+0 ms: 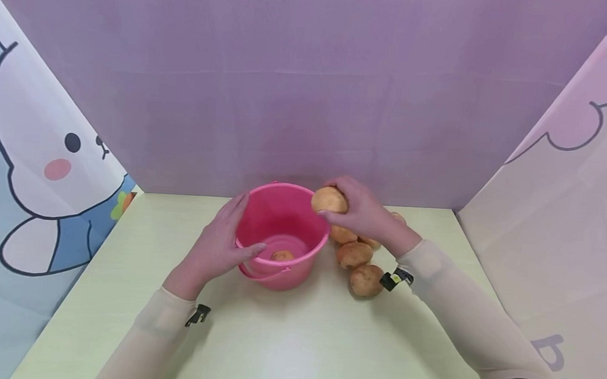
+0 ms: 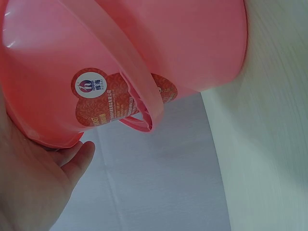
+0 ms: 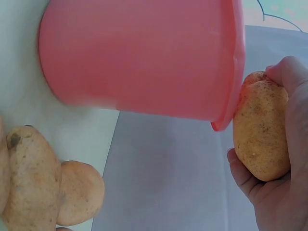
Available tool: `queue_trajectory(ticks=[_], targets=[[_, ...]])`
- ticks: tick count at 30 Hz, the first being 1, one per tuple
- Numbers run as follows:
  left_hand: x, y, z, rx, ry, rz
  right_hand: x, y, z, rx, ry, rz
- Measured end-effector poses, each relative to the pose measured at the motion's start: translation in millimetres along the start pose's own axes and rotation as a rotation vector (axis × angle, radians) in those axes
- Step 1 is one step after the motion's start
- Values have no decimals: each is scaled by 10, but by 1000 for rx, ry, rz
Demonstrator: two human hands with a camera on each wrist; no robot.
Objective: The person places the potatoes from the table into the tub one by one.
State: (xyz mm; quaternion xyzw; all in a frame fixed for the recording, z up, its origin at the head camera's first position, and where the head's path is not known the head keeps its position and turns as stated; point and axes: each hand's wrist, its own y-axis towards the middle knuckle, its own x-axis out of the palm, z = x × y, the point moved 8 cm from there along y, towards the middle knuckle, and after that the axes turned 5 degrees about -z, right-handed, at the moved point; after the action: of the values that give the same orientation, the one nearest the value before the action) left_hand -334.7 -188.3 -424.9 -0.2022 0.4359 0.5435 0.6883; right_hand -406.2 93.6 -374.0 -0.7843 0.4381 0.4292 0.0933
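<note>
Holding a potato (image 1: 329, 200) in my right grip (image 1: 361, 209), I have thumb and fingers around its sides; it sits by the right rim of the pink bucket (image 1: 298, 273), up at lip height, though I cannot tell whether skin and plastic touch. My left grip (image 1: 219, 239) is spread wide on the bucket's left side, thumb over the rim and fingers curving along the outer wall. I judge the potato firm and fairly weighty, hard to crush but apt to bruise if dropped; its dry skin should not slip much, yet the rounded shape could roll out of a loose hold, so across the middle is the best place to take it. The bucket looks light, its thin wall likely to flex, and the rim seems the stiffest part to steady. One smaller-looking potato (image 1: 281, 256) lies on its floor. The mouth is broad, giving room to the left of the held potato; the right lip is the edge to clear. The handle (image 2: 120, 45) hangs outside, on my side. Loose potatoes (image 1: 354, 254) cluster right of the bucket, near my right forearm, so a low wrist could knock them. A purple backdrop (image 1: 309, 97) rises close behind, while the broadest stretch of worktop (image 1: 283, 350) lies towards me.
</note>
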Motion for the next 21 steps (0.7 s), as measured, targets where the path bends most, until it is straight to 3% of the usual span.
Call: queue_trajectory(ticks=[13, 21], targets=[[9, 5, 1, -1, 3, 1, 120, 107, -158, 2, 17, -49], [12, 2, -5, -4, 7, -2, 195, 214, -252, -75, -20, -61]])
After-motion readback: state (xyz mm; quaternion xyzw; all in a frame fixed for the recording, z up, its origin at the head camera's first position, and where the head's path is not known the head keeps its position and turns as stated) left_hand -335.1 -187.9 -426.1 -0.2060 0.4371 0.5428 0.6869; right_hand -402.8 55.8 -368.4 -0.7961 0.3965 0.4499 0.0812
